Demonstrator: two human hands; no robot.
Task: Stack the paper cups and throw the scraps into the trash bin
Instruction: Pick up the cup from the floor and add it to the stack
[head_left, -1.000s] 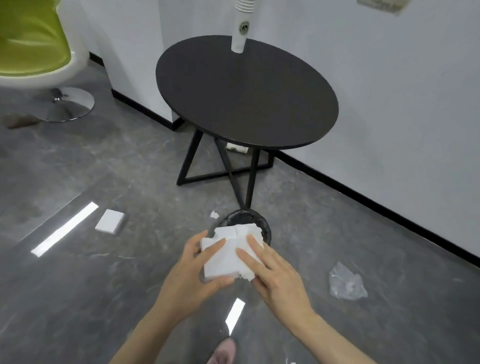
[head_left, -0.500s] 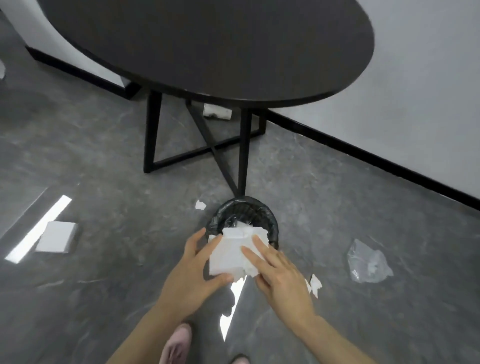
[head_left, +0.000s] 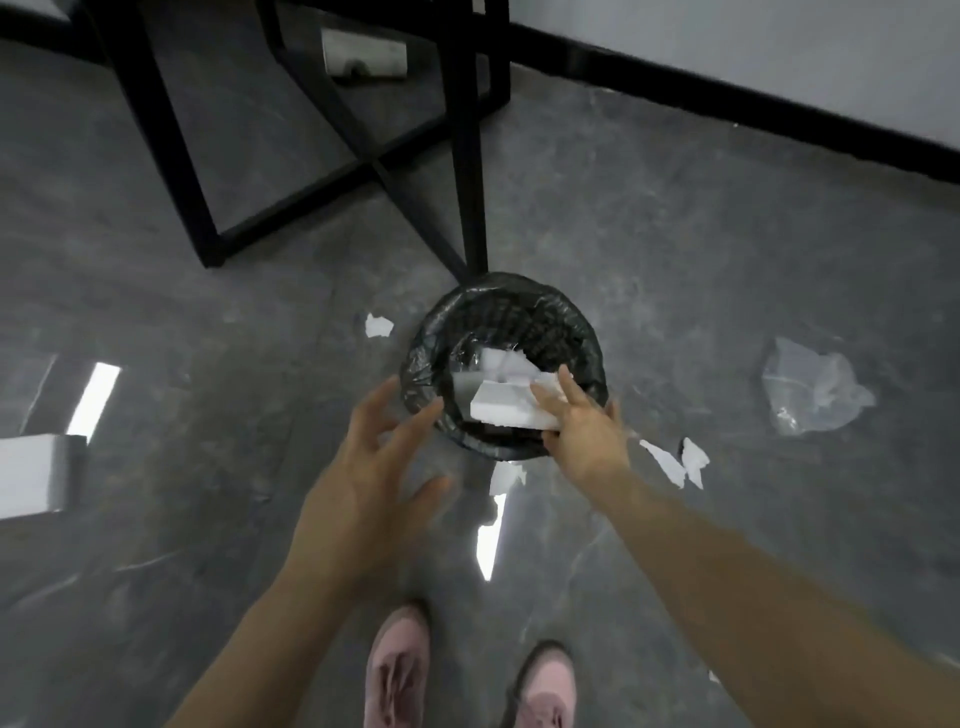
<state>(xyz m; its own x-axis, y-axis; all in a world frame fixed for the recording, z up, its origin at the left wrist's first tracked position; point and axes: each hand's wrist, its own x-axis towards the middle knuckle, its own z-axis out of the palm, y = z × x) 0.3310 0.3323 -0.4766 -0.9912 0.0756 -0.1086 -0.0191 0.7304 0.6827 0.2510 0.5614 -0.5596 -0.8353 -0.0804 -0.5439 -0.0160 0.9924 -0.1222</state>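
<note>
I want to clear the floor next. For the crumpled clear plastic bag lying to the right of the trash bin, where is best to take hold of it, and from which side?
Probably pinch the raised crumpled ridge at the middle of the clear plastic bag, coming straight down from above. It lies loose and low on the floor, so its edges give the fingers little to get under, while the puckered folds stand up. The right hand is nearer.

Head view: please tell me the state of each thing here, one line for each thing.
Trash bin: upright, lined with a black bag, white scraps inside.
White paper wad: over the bin mouth, held.
Right hand: holds the wad's edge.
Left hand: fingers spread, holds nothing.
Torn paper scraps: lie on the floor beside the bin.
Clear plastic bag: crumpled on the floor.
</note>
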